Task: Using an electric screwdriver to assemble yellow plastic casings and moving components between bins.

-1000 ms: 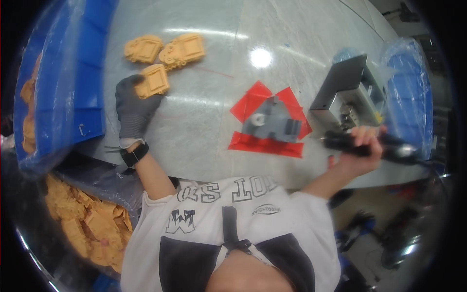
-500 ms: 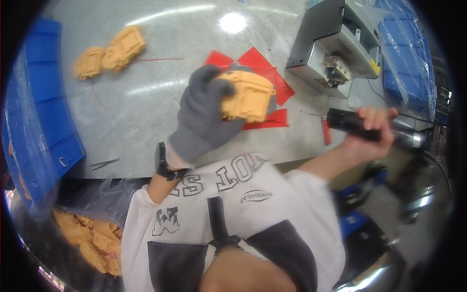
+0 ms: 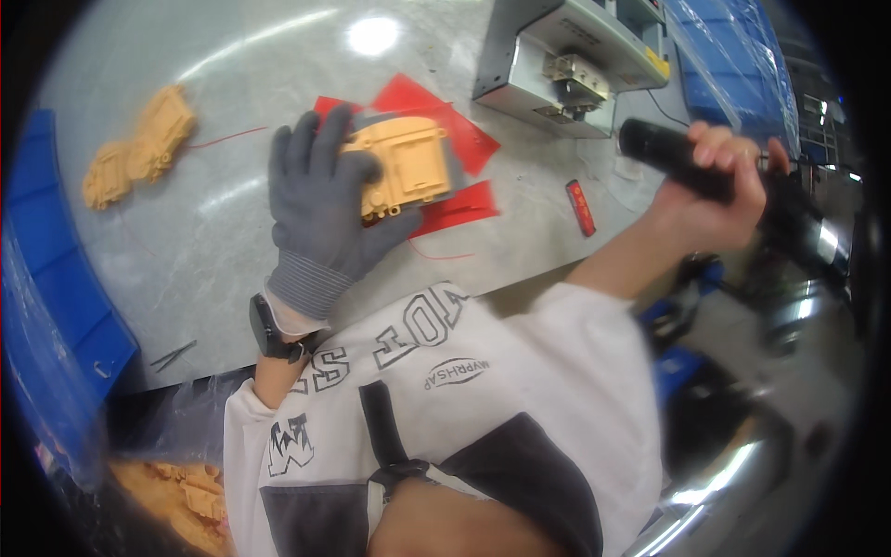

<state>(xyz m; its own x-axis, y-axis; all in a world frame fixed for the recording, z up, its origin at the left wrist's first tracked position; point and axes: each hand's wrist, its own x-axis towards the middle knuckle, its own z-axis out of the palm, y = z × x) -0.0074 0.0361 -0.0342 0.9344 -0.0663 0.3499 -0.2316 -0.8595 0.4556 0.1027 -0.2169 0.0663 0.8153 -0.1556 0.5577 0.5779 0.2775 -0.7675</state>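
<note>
My left hand (image 3: 320,200), in a grey knitted glove, is at the left side of a yellow-orange plastic housing (image 3: 406,162). Its index finger and thumb press on the housing's edge while the other fingers stretch out beyond it. The housing lies on a grey piece, partly hidden, over red sheets (image 3: 408,96). Bare and raised to the right, my right hand (image 3: 729,181) is wrapped round a black electric screwdriver (image 3: 664,153). The screwdriver is well apart from the housing, and its bit cannot be made out.
A grey metal screw feeder (image 3: 557,65) stands at the far right. Two more housings (image 3: 139,148) lie at the left, tweezers (image 3: 174,355) near the front edge, and a small red object (image 3: 581,207) at the right. Blue bins (image 3: 79,278) flank the table; more orange parts (image 3: 200,492) sit below left.
The view has shifted, so the table turns in the picture. My left fingers have loosened and spread from around the housing. My right hand has lifted the screwdriver farther from the tabletop.
</note>
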